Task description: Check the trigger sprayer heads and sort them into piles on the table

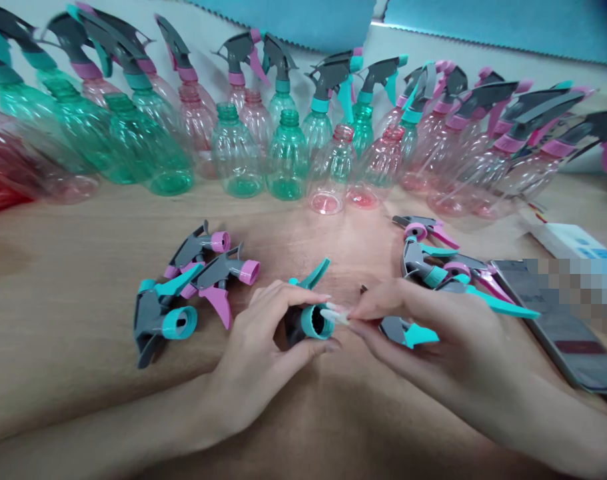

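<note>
My left hand is closed around a grey trigger spray head with a teal collar and a teal trigger. The collar's open end faces right. Between the thumb and fingers of my right hand is a small whitish plastic piece, slightly blurred. Its tip is at the mouth of the collar; how far it reaches inside cannot be told. Left of my hands lie a teal-collared spray head and two pink-collared ones. More spray heads lie beyond and partly behind my right hand.
Along the back stand clear green bottles and pink bottles, some open-necked, others topped with spray heads. A flat phone-like device lies at the right, near a white and blue box. Something red sits at the left edge.
</note>
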`<state>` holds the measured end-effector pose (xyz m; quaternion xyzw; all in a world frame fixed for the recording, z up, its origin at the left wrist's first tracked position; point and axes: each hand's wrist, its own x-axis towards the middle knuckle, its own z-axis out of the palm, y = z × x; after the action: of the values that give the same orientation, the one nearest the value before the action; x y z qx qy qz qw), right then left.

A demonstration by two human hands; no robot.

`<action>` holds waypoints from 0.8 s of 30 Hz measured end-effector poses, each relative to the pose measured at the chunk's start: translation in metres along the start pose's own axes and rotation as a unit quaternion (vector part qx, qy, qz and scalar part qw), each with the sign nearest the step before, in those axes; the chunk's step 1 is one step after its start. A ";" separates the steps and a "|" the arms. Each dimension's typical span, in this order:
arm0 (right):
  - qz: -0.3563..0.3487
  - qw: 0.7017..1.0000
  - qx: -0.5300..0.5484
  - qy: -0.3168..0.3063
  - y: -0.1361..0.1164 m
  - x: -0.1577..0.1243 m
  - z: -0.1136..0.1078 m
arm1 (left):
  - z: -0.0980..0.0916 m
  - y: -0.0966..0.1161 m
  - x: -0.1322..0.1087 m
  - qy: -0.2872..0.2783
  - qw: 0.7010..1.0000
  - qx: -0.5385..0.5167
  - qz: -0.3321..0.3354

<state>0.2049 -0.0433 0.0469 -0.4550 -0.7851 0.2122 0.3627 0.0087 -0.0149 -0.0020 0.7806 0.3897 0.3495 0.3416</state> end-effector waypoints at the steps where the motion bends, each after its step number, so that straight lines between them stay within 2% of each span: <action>1: -0.027 0.999 -0.021 0.001 0.001 -0.002 0.002 | 0.000 0.000 0.000 0.001 1.000 0.000 -0.003; 5: -0.115 0.989 -0.084 -0.022 0.009 -0.009 0.009 | 0.001 0.002 0.001 0.006 1.000 -0.004 -0.011; 8: -0.164 0.981 -0.089 -0.048 0.013 -0.011 0.008 | 0.001 0.002 0.001 0.009 1.000 -0.007 -0.012; 11: -0.172 0.979 -0.098 -0.046 0.011 -0.009 0.004 | 0.000 0.003 0.002 0.009 1.000 -0.006 -0.013; 15: -0.099 0.993 -0.055 -0.025 0.003 -0.004 0.000 | 0.000 0.002 0.001 0.003 1.000 -0.011 -0.012; 18: 0.011 0.999 0.038 -0.022 0.004 0.001 0.001 | 0.001 -0.001 0.001 -0.004 1.000 -0.021 -0.014; 21: 0.125 0.981 0.141 -0.038 0.013 0.004 0.004 | 0.001 -0.002 0.000 -0.009 0.999 -0.032 -0.015; 24: 0.169 0.967 0.186 -0.042 0.019 0.005 0.006 | 0.001 -0.001 0.000 -0.016 0.999 -0.040 -0.019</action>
<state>0.2093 -0.0295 0.0316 -0.4961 -0.6583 0.4311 0.3669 0.0090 -0.0146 -0.0038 0.7641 0.3845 0.3464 0.3853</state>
